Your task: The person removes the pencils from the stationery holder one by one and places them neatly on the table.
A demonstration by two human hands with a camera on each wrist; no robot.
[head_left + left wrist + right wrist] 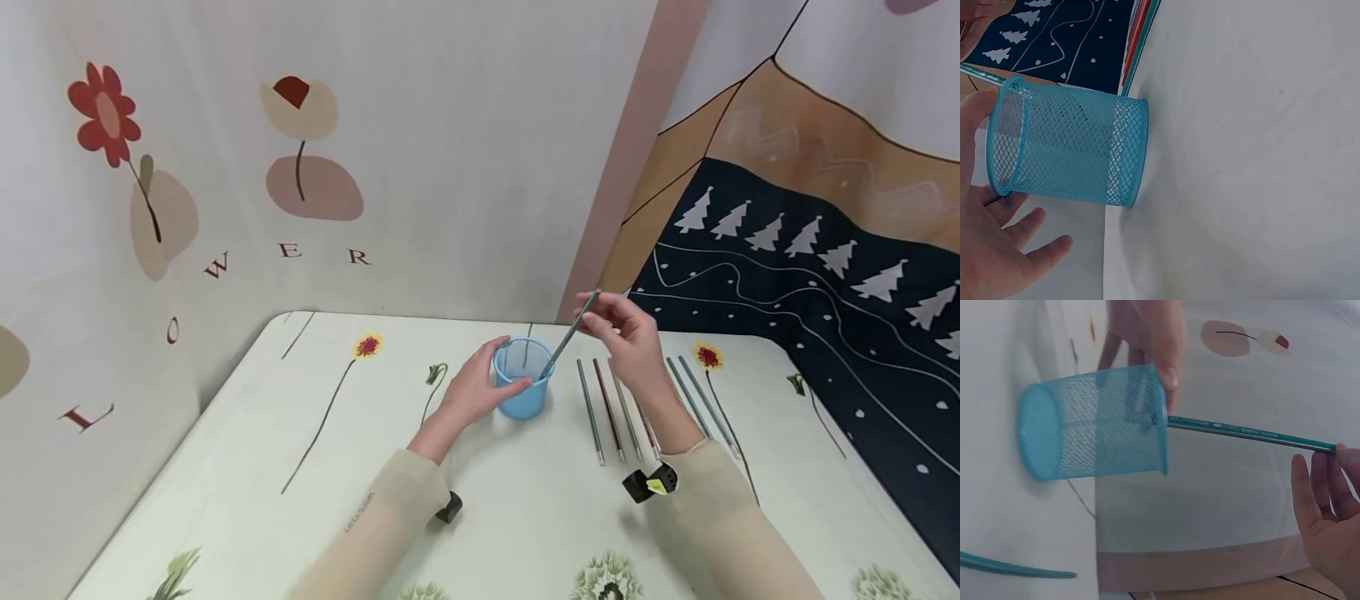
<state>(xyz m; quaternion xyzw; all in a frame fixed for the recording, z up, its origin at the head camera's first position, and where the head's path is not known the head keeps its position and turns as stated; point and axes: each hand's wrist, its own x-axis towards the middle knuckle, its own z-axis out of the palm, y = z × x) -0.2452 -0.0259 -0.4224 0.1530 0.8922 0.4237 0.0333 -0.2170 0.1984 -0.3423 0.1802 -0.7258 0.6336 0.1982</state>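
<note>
A blue mesh pencil cup stands upright on the white table. My left hand grips its rim, thumb on the near side; in the left wrist view the other fingers spread beneath the rim. Between thumb and fingertips, my right hand pinches the top end of a green pencil. That pencil slants down to the left, and its lower end is inside the cup's mouth, seen through the mesh in the right wrist view.
Right of the cup lies a row of pencils, among them a green one, a red one and two bluish ones, the outer blue pencil farthest right. A printed cloth wall rises behind the table.
</note>
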